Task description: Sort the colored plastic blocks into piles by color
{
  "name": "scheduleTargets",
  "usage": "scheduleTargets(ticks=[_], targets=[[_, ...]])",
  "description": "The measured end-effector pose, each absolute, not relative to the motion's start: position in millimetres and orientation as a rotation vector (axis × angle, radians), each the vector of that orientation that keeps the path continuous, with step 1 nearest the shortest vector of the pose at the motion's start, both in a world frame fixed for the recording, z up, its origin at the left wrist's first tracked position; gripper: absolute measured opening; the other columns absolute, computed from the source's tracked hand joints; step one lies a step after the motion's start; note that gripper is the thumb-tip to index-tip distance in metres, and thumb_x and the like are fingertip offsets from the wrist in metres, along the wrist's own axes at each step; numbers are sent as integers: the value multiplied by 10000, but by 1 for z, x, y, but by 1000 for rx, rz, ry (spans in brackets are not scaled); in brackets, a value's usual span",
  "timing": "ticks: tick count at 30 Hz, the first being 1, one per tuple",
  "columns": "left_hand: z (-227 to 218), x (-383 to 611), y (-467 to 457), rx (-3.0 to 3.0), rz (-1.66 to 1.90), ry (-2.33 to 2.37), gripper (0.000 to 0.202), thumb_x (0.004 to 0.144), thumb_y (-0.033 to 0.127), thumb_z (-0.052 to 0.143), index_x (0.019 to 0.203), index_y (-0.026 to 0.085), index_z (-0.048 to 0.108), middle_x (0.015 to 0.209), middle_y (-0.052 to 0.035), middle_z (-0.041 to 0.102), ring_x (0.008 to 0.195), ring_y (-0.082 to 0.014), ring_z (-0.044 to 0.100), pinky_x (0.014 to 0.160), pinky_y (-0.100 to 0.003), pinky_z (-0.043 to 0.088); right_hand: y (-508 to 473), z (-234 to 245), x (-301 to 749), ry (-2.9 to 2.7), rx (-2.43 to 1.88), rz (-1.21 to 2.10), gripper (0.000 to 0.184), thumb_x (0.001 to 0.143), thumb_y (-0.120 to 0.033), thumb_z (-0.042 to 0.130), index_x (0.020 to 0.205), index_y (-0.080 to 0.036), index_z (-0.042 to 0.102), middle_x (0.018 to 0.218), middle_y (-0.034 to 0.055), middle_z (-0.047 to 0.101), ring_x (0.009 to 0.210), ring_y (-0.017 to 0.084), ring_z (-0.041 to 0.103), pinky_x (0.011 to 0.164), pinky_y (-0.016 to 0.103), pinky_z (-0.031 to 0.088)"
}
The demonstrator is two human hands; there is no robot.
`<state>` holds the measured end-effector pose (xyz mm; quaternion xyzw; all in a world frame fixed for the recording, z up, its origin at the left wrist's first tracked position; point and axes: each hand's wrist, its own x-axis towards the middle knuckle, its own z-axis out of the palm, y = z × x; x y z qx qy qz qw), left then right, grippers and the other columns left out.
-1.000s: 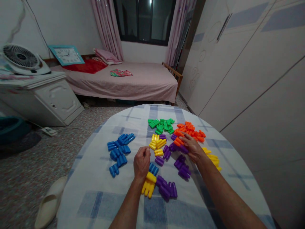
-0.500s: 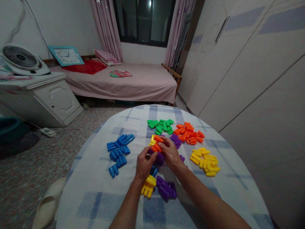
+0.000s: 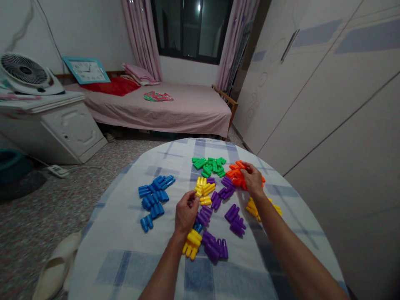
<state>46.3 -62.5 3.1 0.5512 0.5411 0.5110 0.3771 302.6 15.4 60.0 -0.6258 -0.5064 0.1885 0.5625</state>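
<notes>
My right hand (image 3: 253, 180) reaches into the pile of orange finger-shaped plastic blocks (image 3: 237, 177), its thumb and fingertips closed around an orange block at the pile's upper edge. My left hand (image 3: 186, 211) rests over the middle of the table with its fingers curled together; what they hold, if anything, is hidden. Just beyond its fingertips lie yellow blocks (image 3: 204, 188). Purple blocks (image 3: 204, 216) sit at its right side. Under the left wrist is a yellow block (image 3: 191, 243) shaped like a hand, beside more purple blocks (image 3: 214, 246).
Blue blocks (image 3: 154, 200) lie in a row on the left of the round table, whose checked cloth (image 3: 125, 233) covers it. Green blocks (image 3: 211, 166) are at the back. More yellow blocks (image 3: 252, 208) lie partly behind my right forearm. A bed (image 3: 187, 104) stands beyond.
My hands, together over orange blocks before, have parted. The right one has moved up and right to the orange pile; the left stays near the middle. Orange blocks no longer show between them.
</notes>
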Motion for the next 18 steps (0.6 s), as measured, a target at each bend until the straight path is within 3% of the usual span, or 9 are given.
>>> scheduleTargets(ticks=[4, 8, 13, 18], targets=[[1, 46, -62, 1394, 1299, 1359, 302, 840, 373, 543, 1042, 167, 633, 920, -62, 687, 827, -180, 645, 741, -288, 503, 9, 50, 311, -1433, -1586, 220, 313, 746, -331, 547, 989, -186, 680, 1082, 95, 657, 1056, 246, 547, 990, 460, 379], [0, 45, -62, 1367, 1290, 1355, 310, 834, 385, 552, 1039, 170, 637, 941, -65, 693, 844, -190, 653, 757, -300, 509, -8, 33, 283, -1862, -1644, 69, 314, 863, -342, 477, 1071, -193, 659, 1130, 98, 643, 1115, 253, 512, 989, 448, 365], [1, 45, -62, 1357, 1292, 1355, 300, 828, 384, 555, 1017, 171, 648, 936, -63, 698, 847, -191, 652, 771, -303, 508, -25, 15, 258, -2032, -1838, -157, 371, 901, -393, 474, 1190, -203, 609, 1264, 118, 571, 1241, 342, 392, 1002, 538, 311], [2, 45, -62, 1368, 1298, 1342, 283, 835, 372, 545, 1006, 172, 650, 933, -58, 700, 848, -186, 652, 770, -298, 506, -47, 16, 243, -2108, -1662, 44, 416, 929, -393, 421, 1245, -161, 562, 1206, 145, 561, 1127, 254, 495, 972, 424, 404]])
